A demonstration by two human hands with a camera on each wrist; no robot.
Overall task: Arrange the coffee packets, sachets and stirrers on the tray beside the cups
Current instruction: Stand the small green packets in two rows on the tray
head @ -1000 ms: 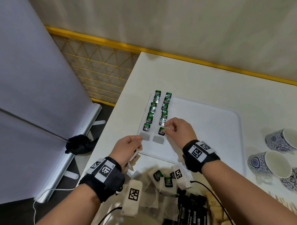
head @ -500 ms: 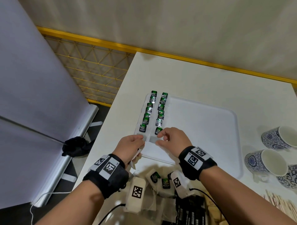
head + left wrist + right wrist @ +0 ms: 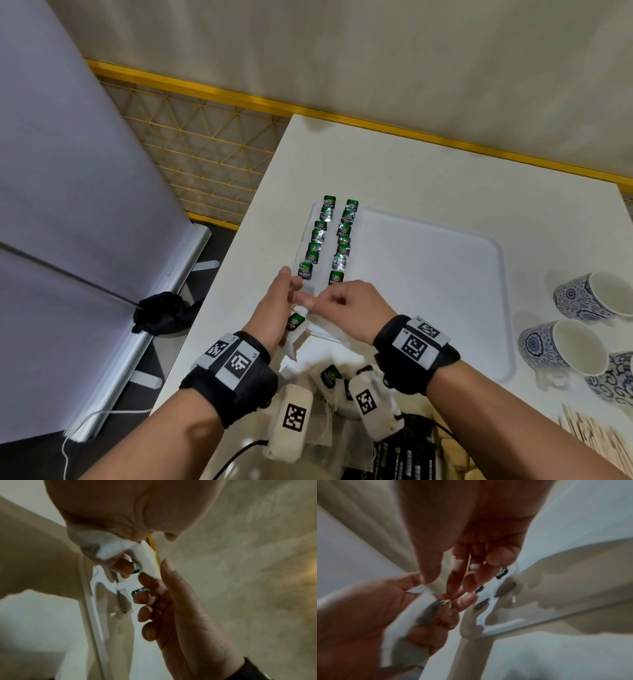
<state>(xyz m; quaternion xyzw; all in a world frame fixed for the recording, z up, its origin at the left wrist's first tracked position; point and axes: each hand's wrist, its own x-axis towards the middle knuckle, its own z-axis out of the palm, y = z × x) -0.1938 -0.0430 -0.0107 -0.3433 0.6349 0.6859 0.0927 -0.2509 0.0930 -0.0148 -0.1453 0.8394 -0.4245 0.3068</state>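
Note:
A white tray lies on the table, with two columns of green-tagged tea sachets along its left side. My left hand hovers at the tray's near left corner and grips a small bundle of white sachets; the same bundle shows under the palm in the left wrist view. My right hand meets it from the right and pinches a sachet from that bundle between thumb and fingers. How many sachets the left hand holds is hidden.
Blue patterned cups lie to the right of the tray. Wooden stirrers sit at the near right, black coffee packets at the near edge, and loose sachets under my wrists. The table's left edge is close.
My right hand left the near end of the second column and came left to the left hand's bundle. The left hand rose slightly toward the tray corner.

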